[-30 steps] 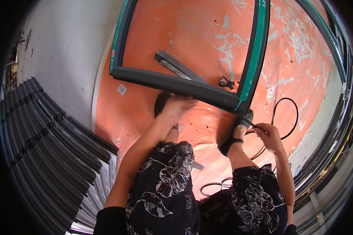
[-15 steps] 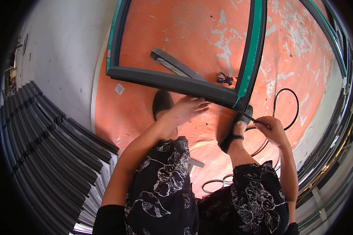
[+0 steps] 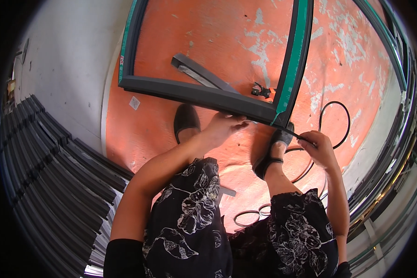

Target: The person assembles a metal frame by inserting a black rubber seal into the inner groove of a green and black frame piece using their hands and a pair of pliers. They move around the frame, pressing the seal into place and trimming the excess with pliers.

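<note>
A dark grey window frame with green protective film on its sides lies tilted before me. At its near bar is my left hand, fingers bent and pressed against the edge; part of them is hidden below the bar. My right hand pinches a thin black rubber sealing strip close to the frame's near right corner. From that hand the strip runs to the corner, and its loose length loops over the floor on the right.
A grey metal bar and a small black-and-orange tool lie on the worn orange floor inside the frame. Dark profiles are stacked at left. More long profiles line the right. Both my feet stand close to the near bar.
The whole view has shifted slightly, moving the frame a little left and up in the picture. Both hands keep nearly the same places, the right still pinching the strip.
</note>
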`<state>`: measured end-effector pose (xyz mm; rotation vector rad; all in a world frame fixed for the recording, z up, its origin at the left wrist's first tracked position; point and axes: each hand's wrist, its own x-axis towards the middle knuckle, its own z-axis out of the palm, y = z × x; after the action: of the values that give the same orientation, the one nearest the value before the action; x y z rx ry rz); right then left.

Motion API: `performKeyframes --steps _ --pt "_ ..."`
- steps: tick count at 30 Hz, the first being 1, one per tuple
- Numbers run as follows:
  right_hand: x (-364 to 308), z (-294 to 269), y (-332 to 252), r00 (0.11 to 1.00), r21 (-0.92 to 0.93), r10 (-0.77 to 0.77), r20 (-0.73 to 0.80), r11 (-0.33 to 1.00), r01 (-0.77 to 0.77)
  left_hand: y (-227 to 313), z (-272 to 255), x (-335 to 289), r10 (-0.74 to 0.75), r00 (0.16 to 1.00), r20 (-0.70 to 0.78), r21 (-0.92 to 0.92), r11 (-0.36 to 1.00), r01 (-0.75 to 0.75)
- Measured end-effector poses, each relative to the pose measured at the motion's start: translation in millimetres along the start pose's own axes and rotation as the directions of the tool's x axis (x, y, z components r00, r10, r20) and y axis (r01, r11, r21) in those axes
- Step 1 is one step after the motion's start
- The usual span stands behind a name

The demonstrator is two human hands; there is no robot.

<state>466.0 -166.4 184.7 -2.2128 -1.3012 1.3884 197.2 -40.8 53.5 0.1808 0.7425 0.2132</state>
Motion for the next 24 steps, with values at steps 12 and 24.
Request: performKeyframes --steps 12,24 --pt "18.1 8.5 -21.4 0.994 -0.136 -0.089 0.062 0.986 0.097 -6.8 12.1 5.9 -0.063 0.997 0.047 -0.046 0.997 0.065" --pt "20.1 4.5 -10.6 0.996 -0.285 -0.088 0.0 0.955 0.084 101.7 -113.5 -65.1 0.111 0.719 -0.686 -0.171 0.936 -0.307"
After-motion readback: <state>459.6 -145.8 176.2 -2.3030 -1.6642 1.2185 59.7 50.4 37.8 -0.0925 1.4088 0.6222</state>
